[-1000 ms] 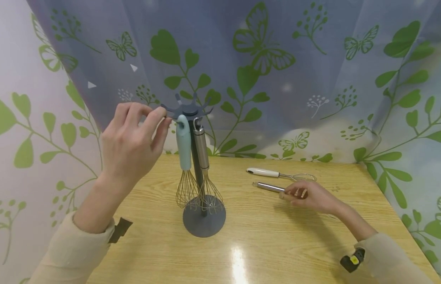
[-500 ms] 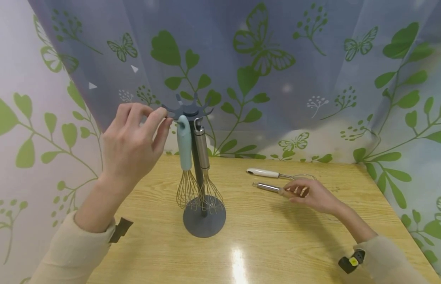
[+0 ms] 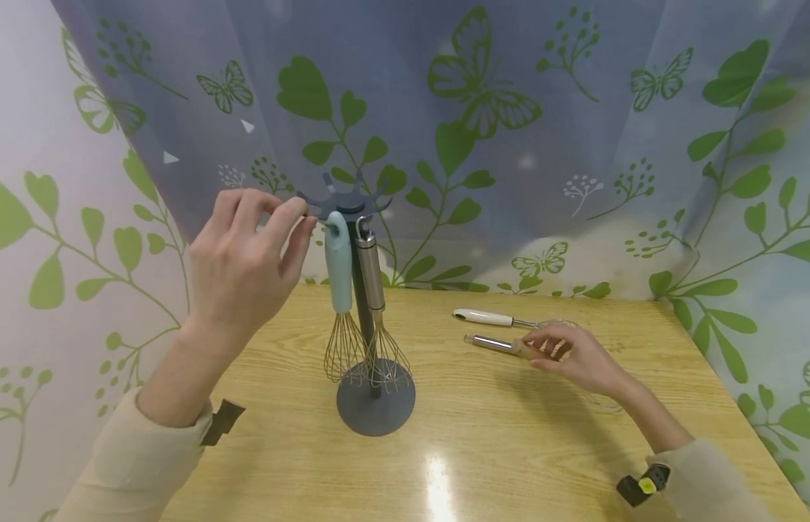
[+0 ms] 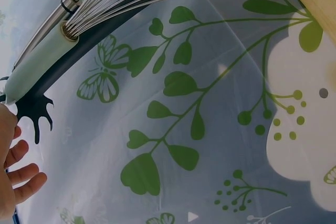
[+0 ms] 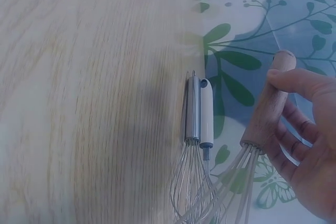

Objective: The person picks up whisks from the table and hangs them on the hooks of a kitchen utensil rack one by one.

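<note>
My left hand (image 3: pixel 238 257) pinches the tip of one arm of a dark grey utensil stand (image 3: pixel 376 417) between thumb and forefinger. From the stand hang a whisk with a light blue handle (image 3: pixel 340 272) and a steel-handled whisk (image 3: pixel 372 279), side by side, wires pointing down. Over the table's right part, my right hand (image 3: pixel 577 359) grips another whisk by its wooden handle (image 5: pixel 270 103). Its pale wires (image 5: pixel 247 177) point down in the right wrist view; in the head view the hand covers most of this whisk.
Two more whisks lie on the wooden table (image 3: pixel 509 449) behind the right hand: a white-handled one (image 3: pixel 484 317) and a steel one (image 3: pixel 492 344). A patterned curtain (image 3: pixel 405 109) closes off the back, left and right sides of the table.
The right hand has shifted and turned slightly with the wooden-handled whisk, showing a little more of its wires below the hand. The left hand and the stand have stayed put.
</note>
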### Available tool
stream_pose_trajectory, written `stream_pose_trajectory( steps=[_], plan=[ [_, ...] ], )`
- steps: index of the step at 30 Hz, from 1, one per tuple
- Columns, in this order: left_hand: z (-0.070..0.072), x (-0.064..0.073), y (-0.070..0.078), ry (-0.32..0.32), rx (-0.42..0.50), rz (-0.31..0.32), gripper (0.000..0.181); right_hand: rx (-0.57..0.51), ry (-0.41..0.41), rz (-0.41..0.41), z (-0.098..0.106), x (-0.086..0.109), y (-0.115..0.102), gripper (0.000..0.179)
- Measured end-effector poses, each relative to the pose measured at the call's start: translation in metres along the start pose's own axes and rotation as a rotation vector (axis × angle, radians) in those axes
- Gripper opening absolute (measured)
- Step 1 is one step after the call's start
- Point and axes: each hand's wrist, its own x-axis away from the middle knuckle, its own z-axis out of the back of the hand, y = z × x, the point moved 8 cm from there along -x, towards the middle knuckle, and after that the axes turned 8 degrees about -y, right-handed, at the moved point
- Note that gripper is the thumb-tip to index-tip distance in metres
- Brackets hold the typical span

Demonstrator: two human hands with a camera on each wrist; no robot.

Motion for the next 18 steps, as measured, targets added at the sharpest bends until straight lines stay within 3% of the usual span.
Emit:
stream_pose_trajectory(
  steps=[18],
  plan=[
    [0.0,-0.001,0.0,-0.002,-0.001,0.005,0.011,-0.042,0.058,0.01,0.007,0.003,-0.012,0.036]
  ],
)
